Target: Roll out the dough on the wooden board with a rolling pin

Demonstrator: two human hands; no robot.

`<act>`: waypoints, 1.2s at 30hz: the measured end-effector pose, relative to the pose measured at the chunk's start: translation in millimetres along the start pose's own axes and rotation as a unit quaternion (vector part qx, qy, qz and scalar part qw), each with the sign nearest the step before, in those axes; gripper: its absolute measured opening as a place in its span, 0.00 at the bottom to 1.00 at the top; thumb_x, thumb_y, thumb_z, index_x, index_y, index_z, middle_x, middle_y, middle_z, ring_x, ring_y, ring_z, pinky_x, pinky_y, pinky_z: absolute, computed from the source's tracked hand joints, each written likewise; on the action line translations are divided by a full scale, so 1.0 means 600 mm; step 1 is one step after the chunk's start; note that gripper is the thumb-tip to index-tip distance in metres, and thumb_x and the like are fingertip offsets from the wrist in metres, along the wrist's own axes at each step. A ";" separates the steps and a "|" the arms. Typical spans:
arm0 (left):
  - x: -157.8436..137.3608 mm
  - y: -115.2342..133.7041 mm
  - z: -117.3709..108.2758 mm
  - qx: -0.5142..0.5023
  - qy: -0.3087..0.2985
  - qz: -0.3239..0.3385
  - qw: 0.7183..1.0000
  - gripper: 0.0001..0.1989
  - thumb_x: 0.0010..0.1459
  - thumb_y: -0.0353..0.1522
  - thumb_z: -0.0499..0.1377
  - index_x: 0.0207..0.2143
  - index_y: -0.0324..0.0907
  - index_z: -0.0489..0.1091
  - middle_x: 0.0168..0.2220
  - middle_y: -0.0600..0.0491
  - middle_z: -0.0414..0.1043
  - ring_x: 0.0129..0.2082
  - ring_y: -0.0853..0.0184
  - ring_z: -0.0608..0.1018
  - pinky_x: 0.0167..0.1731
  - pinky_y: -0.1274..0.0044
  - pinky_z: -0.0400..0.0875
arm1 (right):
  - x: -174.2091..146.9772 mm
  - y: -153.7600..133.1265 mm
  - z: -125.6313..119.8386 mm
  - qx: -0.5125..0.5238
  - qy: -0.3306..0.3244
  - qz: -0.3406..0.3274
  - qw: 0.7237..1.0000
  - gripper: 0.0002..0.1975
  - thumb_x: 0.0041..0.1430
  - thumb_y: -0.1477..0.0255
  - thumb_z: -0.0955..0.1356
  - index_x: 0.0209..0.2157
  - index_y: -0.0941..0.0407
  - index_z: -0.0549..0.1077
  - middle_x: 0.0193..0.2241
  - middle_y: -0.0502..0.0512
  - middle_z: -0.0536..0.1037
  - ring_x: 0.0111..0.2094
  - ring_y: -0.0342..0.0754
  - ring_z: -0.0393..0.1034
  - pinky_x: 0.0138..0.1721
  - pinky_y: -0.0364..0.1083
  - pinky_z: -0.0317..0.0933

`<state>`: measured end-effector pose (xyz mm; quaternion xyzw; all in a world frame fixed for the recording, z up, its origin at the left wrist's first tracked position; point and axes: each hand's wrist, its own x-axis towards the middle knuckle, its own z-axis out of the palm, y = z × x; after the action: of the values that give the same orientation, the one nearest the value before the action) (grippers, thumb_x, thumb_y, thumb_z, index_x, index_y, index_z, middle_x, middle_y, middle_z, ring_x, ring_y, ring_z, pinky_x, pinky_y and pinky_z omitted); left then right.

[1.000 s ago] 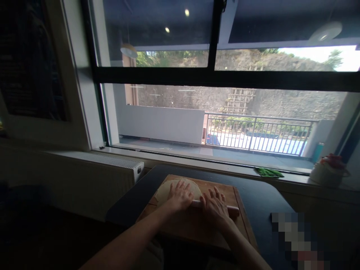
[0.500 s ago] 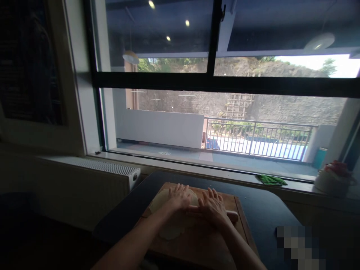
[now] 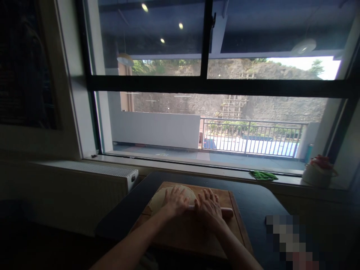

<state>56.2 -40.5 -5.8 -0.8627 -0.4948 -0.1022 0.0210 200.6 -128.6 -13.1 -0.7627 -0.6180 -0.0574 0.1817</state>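
A pale, flat sheet of dough (image 3: pixel 159 198) lies on the left and far part of a wooden board (image 3: pixel 194 240). Across the board rests a wooden rolling pin (image 3: pixel 227 212), its right end showing past my right hand. My right hand (image 3: pixel 208 205) lies flat on the pin, fingers stretched forward and slightly spread. My left hand (image 3: pixel 176 199) is spread over the dough, its palm at the pin's left part. That end of the pin is hidden under my left hand and forearm. Neither hand wraps its fingers round the pin.
The board sits on a dark table (image 3: pixel 258 204) below a wide window. On the sill are a green cloth (image 3: pixel 263 175) and a pale pot with a reddish top (image 3: pixel 317 172). A white radiator (image 3: pixel 112 170) stands left of the table. A pixelated patch covers the table's right side.
The dough flap that showed on the near side of the pin, below my left forearm, is no longer visible. My hands stay on the pin; the view has shifted slightly.
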 end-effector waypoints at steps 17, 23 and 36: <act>0.081 -0.021 0.017 -0.011 -0.010 -0.035 0.999 0.29 0.60 0.39 0.41 0.62 0.40 0.53 0.62 0.44 0.54 0.63 0.53 0.53 0.58 0.54 0.45 | 0.089 0.019 0.017 0.019 -0.073 0.014 0.997 0.27 0.62 0.59 0.53 0.59 0.52 0.59 0.62 0.60 0.55 0.63 0.56 0.41 0.58 0.58 0.40; -0.016 -0.005 0.008 -0.010 0.012 0.021 1.000 0.27 0.62 0.42 0.40 0.60 0.46 0.57 0.63 0.49 0.55 0.64 0.54 0.51 0.60 0.56 0.40 | -0.003 0.003 0.009 -0.003 -0.005 -0.006 1.000 0.24 0.63 0.62 0.53 0.58 0.50 0.61 0.63 0.56 0.54 0.64 0.55 0.38 0.59 0.58 0.35; 0.044 -0.014 -0.002 -0.007 0.038 0.005 0.999 0.29 0.61 0.44 0.41 0.60 0.43 0.57 0.62 0.46 0.56 0.64 0.54 0.51 0.60 0.55 0.40 | 0.070 0.004 0.005 0.002 -0.075 0.027 0.997 0.24 0.63 0.62 0.52 0.57 0.52 0.62 0.62 0.59 0.55 0.64 0.56 0.39 0.58 0.60 0.37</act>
<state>61.7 -14.2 0.0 -0.8609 -0.4884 -0.1381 0.0339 212.0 -89.0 -3.2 -0.7812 -0.6088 0.0063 0.1384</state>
